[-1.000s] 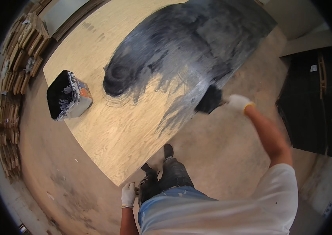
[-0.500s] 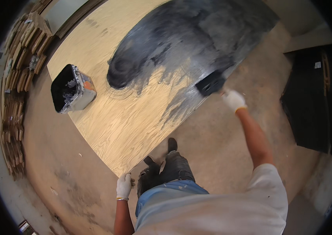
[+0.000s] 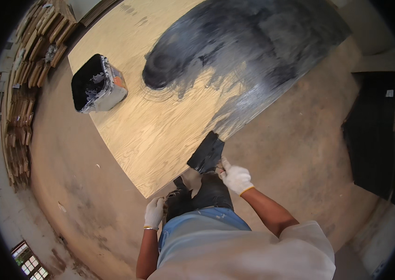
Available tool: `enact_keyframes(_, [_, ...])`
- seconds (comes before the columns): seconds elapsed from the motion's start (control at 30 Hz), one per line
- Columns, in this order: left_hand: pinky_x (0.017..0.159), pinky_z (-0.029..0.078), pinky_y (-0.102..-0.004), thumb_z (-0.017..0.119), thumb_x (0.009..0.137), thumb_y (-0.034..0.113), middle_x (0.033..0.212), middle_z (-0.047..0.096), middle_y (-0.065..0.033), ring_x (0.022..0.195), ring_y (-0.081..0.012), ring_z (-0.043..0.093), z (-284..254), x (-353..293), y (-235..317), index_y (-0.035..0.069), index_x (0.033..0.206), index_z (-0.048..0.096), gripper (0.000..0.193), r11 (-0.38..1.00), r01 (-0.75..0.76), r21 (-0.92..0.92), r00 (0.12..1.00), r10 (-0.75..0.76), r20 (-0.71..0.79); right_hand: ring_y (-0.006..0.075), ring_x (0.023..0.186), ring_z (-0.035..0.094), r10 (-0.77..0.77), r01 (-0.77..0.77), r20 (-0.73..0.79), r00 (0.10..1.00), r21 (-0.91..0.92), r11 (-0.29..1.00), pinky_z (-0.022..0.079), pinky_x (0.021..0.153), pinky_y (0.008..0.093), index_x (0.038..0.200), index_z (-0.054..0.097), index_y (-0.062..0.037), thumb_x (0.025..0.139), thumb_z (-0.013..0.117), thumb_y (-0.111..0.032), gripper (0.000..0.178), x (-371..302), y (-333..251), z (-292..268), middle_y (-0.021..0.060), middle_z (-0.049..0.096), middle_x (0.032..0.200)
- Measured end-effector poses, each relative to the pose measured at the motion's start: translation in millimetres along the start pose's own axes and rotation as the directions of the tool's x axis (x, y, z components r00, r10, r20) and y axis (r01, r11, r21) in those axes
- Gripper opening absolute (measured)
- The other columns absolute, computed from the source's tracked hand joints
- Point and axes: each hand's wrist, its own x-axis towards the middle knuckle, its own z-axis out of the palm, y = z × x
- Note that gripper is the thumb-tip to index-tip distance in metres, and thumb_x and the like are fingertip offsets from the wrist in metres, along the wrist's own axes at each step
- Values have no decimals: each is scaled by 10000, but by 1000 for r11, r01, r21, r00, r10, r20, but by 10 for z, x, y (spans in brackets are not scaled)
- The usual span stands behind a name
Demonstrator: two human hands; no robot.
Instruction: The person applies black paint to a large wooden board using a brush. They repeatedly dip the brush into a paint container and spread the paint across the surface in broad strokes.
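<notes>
My right hand (image 3: 236, 177), in a white knit glove, grips a wide flat scraper (image 3: 206, 153) coated in black. Its blade overlaps the near edge of a pale wood-grain board (image 3: 132, 149); contact with the surface cannot be told. A broad black smear (image 3: 248, 42) covers the far right of the board, thinning into streaks along the near edge. My gloved left hand (image 3: 153, 213) hangs just below the board's near corner, its fingers curled and nothing seen in them. On the board's left edge stands an open square bucket (image 3: 99, 86), black inside, with thick residue on its walls.
Brown panels (image 3: 24, 93) are stacked along the left wall. Large black panels (image 3: 374, 130) stand at the right. Bare concrete floor (image 3: 71, 186) surrounds the board, and my legs (image 3: 202, 193) are close to its near edge.
My right hand has drawn the scraper left and toward me, away from the black streaks to the bare part of the near edge. The view has shifted; the bucket stays on the board.
</notes>
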Motion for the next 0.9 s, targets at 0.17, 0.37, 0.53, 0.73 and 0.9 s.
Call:
enact_keyframes(0.17, [575, 535, -308, 556, 1048, 288, 759, 702, -90, 610, -148, 653, -303, 204, 242, -23, 1124, 716, 358, 991, -133, -6, 990, 132, -52, 431, 850, 724, 274, -280, -213, 938, 4, 960, 562, 780, 560, 1407, 622, -177, 973, 566, -408, 495, 468, 517, -333, 222, 746, 915])
enact_keyframes(0.37, [562, 551, -299, 549, 1052, 305, 846, 716, -136, 634, -160, 668, -876, 702, 603, -48, 1255, 644, 418, 968, -199, -155, 980, 196, -32, 453, 1031, 694, 360, -322, -267, 894, 177, 930, 536, 902, 546, 1446, 567, -144, 957, 573, -364, 536, 930, 366, -651, 270, 724, 1110])
enact_keyframes(0.53, [569, 567, -330, 583, 1052, 291, 976, 706, -158, 705, -224, 685, -1457, 1411, 1178, -4, 1344, 573, 415, 748, -296, -595, 941, 334, -48, 414, 998, 711, 210, -212, -99, 973, -16, 977, 557, 888, 527, 1456, 553, -190, 941, 589, -361, 544, 699, -938, 136, 232, 735, 1045])
enact_keyframes(0.73, [804, 564, -453, 642, 1032, 323, 1154, 651, -161, 978, -308, 663, -2121, 1777, 2086, 51, 1266, 562, 368, 466, -257, -847, 869, 495, 9, 411, 1091, 690, 419, -411, -94, 903, 98, 907, 529, 973, 488, 1556, 458, -221, 934, 578, -343, 645, 446, -1245, 334, 226, 728, 1168])
enact_keyframes(0.9, [874, 516, -485, 635, 1026, 430, 1184, 613, -129, 1038, -320, 610, -2200, 1905, 2513, 101, 1266, 564, 413, 393, -151, -907, 820, 562, 106, 399, 1135, 677, 599, -553, -227, 768, 237, 798, 519, 980, 479, 1532, 503, -241, 960, 568, -328, 583, 468, -855, -63, 181, 721, 1230])
